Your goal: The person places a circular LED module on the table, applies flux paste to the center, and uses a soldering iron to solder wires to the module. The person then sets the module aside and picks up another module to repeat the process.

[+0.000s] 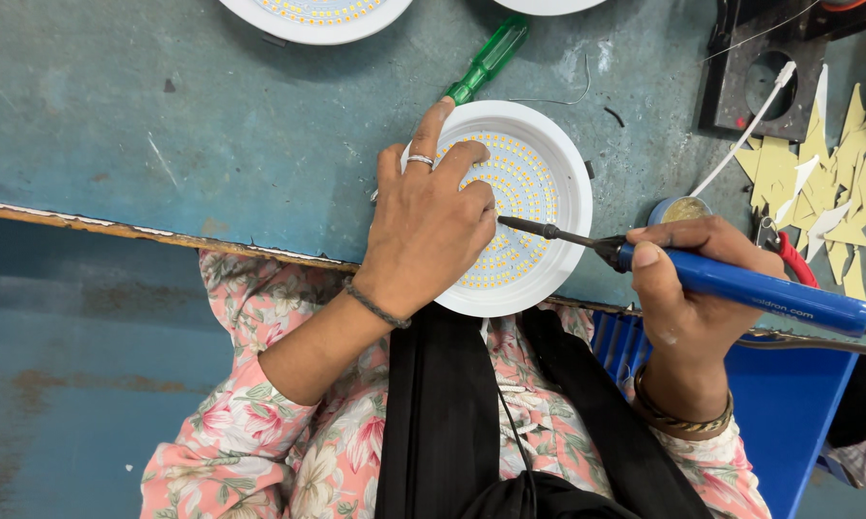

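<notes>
Your right hand is wrapped firmly round the blue-handled soldering iron, its dark tip just beside your left fingertips — your left hand presses down flat on the round white LED downlight, closed on nothing. That downlight sits at the near edge of the blue-green workbench, overhanging your lap. Hot tip and fingers are nearly touching — a slip could burn you or bridge neighbouring LED pads, I'd judge.

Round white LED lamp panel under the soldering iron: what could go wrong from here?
1. The left hand rests on the round white LED lamp panel, its fingertips close to the tip of the blue-handled soldering iron; a slip could burn them.
2. The panel overhangs the edge of the worn blue-green table; pressure might tip it.
</notes>
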A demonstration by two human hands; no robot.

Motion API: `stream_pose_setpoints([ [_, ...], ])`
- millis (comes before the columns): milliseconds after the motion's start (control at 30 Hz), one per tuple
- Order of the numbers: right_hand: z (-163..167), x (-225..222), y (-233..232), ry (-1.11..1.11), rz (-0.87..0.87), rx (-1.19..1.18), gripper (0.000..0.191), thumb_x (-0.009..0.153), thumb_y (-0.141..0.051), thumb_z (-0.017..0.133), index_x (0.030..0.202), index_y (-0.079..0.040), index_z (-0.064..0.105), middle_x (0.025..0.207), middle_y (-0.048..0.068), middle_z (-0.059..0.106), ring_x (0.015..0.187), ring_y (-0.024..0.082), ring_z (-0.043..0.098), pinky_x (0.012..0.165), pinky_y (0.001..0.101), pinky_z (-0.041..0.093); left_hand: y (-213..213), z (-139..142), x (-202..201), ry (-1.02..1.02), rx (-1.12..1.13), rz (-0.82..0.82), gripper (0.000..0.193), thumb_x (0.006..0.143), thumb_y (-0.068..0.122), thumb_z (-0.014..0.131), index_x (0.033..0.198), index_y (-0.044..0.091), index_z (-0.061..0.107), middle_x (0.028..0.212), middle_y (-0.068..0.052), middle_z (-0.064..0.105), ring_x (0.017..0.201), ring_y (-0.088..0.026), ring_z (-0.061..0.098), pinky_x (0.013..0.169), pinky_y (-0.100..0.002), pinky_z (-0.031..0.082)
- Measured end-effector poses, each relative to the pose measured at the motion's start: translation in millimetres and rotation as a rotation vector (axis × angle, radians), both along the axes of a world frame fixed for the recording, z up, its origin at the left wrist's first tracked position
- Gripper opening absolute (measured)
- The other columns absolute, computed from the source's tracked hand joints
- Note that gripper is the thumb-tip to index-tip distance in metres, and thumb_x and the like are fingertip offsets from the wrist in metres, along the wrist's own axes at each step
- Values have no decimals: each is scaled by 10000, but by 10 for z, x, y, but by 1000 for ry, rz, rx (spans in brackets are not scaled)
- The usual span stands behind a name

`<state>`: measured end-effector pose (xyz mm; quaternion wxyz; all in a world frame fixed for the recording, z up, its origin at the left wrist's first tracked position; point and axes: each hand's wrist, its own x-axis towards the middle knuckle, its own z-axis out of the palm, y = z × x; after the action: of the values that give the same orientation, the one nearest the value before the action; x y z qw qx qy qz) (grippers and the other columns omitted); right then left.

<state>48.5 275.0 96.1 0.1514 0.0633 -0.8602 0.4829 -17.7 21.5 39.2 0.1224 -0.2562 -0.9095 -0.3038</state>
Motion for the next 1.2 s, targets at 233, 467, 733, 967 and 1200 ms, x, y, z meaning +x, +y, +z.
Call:
stream_pose_setpoints([
  [233, 25, 30, 12, -19, -40, 3, 287, 1053, -170, 761, 967, 95, 692, 846, 115, 702, 625, 84, 603, 608, 185, 463, 1, -1, -2, 4, 5, 0, 136, 861, 217, 748, 824, 87, 758, 1303, -86, 635, 1460, -397, 371, 973, -566, 379],
  [467, 71, -8, -32, -5, -53, -32, 270, 1004, -181, 757, 959, 73, 678, 863, 112, 705, 620, 78, 604, 609, 185, 475, 7, 3, -5, 14, 0, 8, 123, 850, 209, 747, 835, 86, 754, 1300, -90, 633, 1459, -400, 371, 975, -573, 376],
  [733, 22, -1, -17, 12, -17, -41, 281, 1030, -163, 759, 937, 84, 661, 888, 125, 710, 688, 101, 629, 647, 194, 484, 11, 8, -6, 13, -6, 13, 116, 851, 197, 741, 851, 82, 752, 1298, -93, 634, 1457, -404, 377, 966, -576, 376],
  [967, -13, -1, 23, -8, -12, -14, 259, 1044, -136, 749, 952, 96, 681, 824, 118, 697, 599, 79, 577, 589, 186, 448, 16, 7, -11, 16, 2, 11, 115, 856, 193, 737, 849, 79, 749, 1298, -95, 636, 1458, -405, 380, 969, -575, 377],
  [1200, 19, -8, -10, 0, -10, -10, 261, 1054, -143, 752, 972, 96, 688, 872, 129, 714, 625, 85, 593, 610, 189, 464, 19, 8, -6, 19, 0, 14, 113, 857, 189, 732, 846, 78, 750, 1294, -92, 638, 1459, -403, 380, 966, -572, 378],
])
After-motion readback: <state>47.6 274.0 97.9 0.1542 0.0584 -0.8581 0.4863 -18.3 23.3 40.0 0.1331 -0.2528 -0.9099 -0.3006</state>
